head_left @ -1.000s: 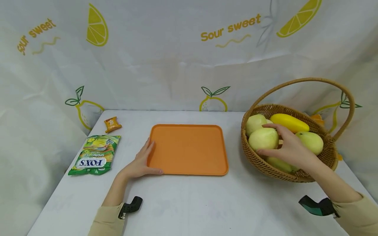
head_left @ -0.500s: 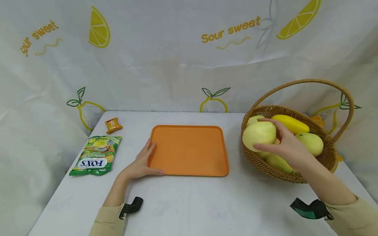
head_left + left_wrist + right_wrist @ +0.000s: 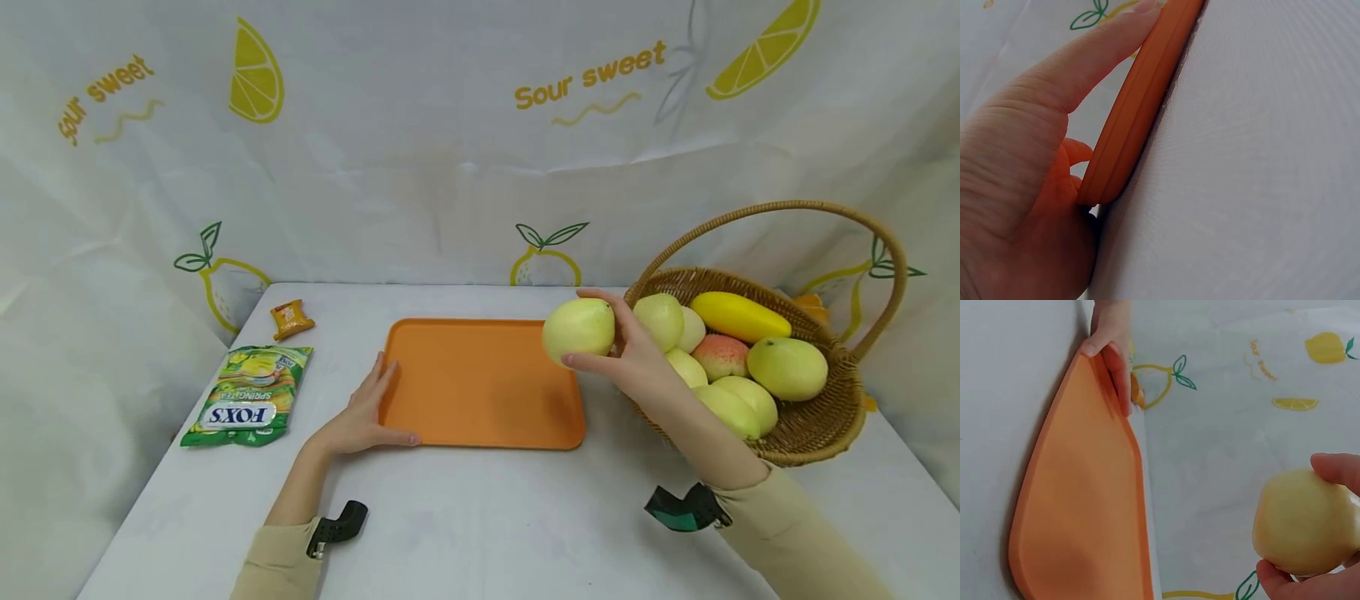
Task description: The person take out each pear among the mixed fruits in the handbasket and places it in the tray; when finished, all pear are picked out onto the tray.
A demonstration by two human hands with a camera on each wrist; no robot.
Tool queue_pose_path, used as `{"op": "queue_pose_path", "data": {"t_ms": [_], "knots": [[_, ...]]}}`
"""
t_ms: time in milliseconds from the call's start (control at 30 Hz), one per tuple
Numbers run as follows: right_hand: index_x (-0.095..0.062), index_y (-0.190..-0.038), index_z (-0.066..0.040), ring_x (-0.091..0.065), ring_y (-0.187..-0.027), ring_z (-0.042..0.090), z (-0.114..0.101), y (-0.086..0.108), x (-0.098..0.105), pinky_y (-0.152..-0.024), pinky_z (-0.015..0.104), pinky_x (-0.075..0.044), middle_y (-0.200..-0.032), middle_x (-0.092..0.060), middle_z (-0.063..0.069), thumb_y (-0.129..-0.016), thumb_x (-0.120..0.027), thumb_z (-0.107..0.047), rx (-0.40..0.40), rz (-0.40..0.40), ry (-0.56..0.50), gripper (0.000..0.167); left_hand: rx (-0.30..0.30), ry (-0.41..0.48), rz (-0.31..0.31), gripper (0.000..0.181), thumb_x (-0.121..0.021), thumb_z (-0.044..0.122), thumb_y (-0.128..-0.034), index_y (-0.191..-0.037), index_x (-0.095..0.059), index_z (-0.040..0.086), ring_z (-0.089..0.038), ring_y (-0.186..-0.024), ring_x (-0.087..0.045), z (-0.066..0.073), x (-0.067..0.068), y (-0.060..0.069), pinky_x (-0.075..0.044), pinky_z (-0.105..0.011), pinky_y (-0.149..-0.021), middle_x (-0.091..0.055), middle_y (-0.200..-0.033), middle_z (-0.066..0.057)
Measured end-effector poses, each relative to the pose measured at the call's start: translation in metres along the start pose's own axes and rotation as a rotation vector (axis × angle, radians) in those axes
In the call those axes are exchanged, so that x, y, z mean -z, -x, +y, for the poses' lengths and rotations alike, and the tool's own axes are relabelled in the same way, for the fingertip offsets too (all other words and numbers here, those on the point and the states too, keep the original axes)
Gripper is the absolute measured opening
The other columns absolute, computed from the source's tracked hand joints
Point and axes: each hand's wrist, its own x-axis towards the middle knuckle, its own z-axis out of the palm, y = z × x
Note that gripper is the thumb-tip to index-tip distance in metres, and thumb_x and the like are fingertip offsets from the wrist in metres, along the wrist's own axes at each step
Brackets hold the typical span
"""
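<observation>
My right hand holds a round, pale yellow-green fruit between thumb and fingers, above the right end of an orange tray. In the right wrist view this fruit is apart from the tray. At the tray's near left corner lies my left hand, its thumb along the front edge and its fingers spread on the left rim. The left wrist view shows that straight thumb against the tray's side wall. Nothing lies on the tray.
A wicker basket with a tall handle stands at right, holding several pale green fruits, a reddish one and a long yellow one. At left lie a green FOX'S candy bag and a small orange-brown packet.
My right hand has lifted the pale fruit out of the basket and carried it left to above the tray's right end. The left hand has stayed at the tray's corner.
</observation>
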Motion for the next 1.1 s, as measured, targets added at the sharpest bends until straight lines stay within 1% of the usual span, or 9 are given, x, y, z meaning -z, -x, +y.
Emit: {"op": "queue_pose_path", "data": {"t_ms": [100, 167, 300, 367, 600, 667, 833, 1000, 1100], "knots": [[-0.032, -0.150, -0.026, -0.046, -0.123, 0.026, 0.006, -0.008, -0.011, -0.100, 0.042, -0.040, -0.143, -0.039, 0.007, -0.083, -0.079, -0.018, -0.012, 0.016, -0.036, 0.082, -0.001, 0.000, 0.001, 0.123, -0.084, 0.048, -0.0712, -0.158, -0.005, 0.011, -0.040, -0.146, 0.007, -0.001, 0.000, 0.000, -0.006, -0.067, -0.110, 0.017, -0.161, -0.010], [-0.031, -0.151, -0.023, -0.045, -0.126, 0.027, 0.011, -0.014, -0.019, -0.102, 0.045, -0.038, -0.144, -0.040, 0.008, -0.083, -0.079, -0.019, -0.034, 0.029, -0.032, 0.084, -0.002, -0.002, 0.001, 0.124, -0.085, 0.048, -0.0707, -0.158, -0.005, 0.011, -0.041, -0.146, 0.007, -0.001, 0.000, 0.000, -0.006, -0.067, -0.110, 0.017, -0.161, -0.010], [-0.029, -0.152, -0.018, -0.046, -0.126, 0.030, 0.022, -0.027, -0.034, -0.101, 0.046, -0.040, -0.145, -0.041, 0.011, -0.081, -0.080, -0.022, -0.068, 0.042, -0.008, 0.087, 0.001, 0.006, 0.002, 0.124, -0.085, 0.049, -0.0696, -0.158, -0.006, 0.013, -0.040, -0.146, 0.007, -0.001, 0.000, 0.001, -0.006, -0.067, -0.110, 0.017, -0.162, -0.008], [-0.031, -0.152, -0.017, -0.046, -0.126, 0.031, 0.028, -0.034, -0.043, -0.101, 0.048, -0.040, -0.145, -0.042, 0.012, -0.081, -0.081, -0.021, -0.056, 0.045, 0.007, 0.087, -0.004, 0.008, 0.003, 0.124, -0.085, 0.049, -0.0697, -0.158, -0.006, 0.013, -0.040, -0.146, 0.007, -0.001, 0.000, 0.001, -0.006, -0.068, -0.110, 0.017, -0.162, -0.008], [-0.036, -0.149, -0.019, -0.046, -0.126, 0.032, 0.046, -0.055, -0.074, -0.100, 0.050, -0.042, -0.146, -0.041, 0.010, -0.078, -0.084, -0.018, 0.012, 0.033, 0.068, 0.086, -0.010, 0.001, 0.002, 0.124, -0.085, 0.050, -0.0695, -0.158, -0.007, 0.012, -0.040, -0.146, 0.007, -0.003, 0.000, 0.000, -0.006, -0.068, -0.110, 0.017, -0.162, -0.008], [-0.036, -0.149, -0.019, -0.046, -0.125, 0.032, 0.049, -0.060, -0.082, -0.099, 0.051, -0.043, -0.146, -0.041, 0.011, -0.078, -0.084, -0.019, 0.013, 0.030, 0.086, 0.086, -0.010, -0.003, 0.000, 0.124, -0.085, 0.050, -0.0699, -0.158, -0.006, 0.012, -0.040, -0.146, 0.007, -0.003, 0.000, 0.000, -0.006, -0.067, -0.110, 0.017, -0.162, -0.008], [-0.035, -0.149, -0.016, -0.047, -0.122, 0.032, 0.056, -0.074, -0.098, -0.097, 0.050, -0.044, -0.145, -0.042, 0.012, -0.076, -0.085, -0.018, -0.001, 0.028, 0.094, 0.089, -0.012, -0.006, -0.001, 0.124, -0.084, 0.051, -0.0704, -0.158, -0.006, 0.011, -0.040, -0.146, 0.008, -0.002, 0.001, -0.001, -0.005, -0.067, -0.110, 0.017, -0.161, -0.009], [-0.036, -0.147, -0.010, -0.048, -0.124, 0.032, 0.059, -0.085, -0.113, -0.101, 0.049, -0.041, -0.144, -0.044, 0.014, -0.075, -0.085, -0.020, -0.015, 0.028, 0.110, 0.087, -0.015, -0.011, 0.004, 0.124, -0.085, 0.051, -0.0694, -0.158, -0.007, 0.011, -0.039, -0.146, 0.007, -0.002, 0.001, -0.001, -0.006, -0.067, -0.110, 0.017, -0.162, -0.009], [-0.038, -0.146, -0.009, -0.049, -0.124, 0.032, 0.061, -0.091, -0.120, -0.101, 0.049, -0.040, -0.143, -0.047, 0.015, -0.075, -0.085, -0.020, -0.012, 0.027, 0.118, 0.086, -0.019, -0.007, 0.004, 0.124, -0.085, 0.051, -0.0694, -0.158, -0.007, 0.011, -0.039, -0.146, 0.007, -0.001, 0.001, -0.001, -0.006, -0.067, -0.110, 0.017, -0.162, -0.009]]}}
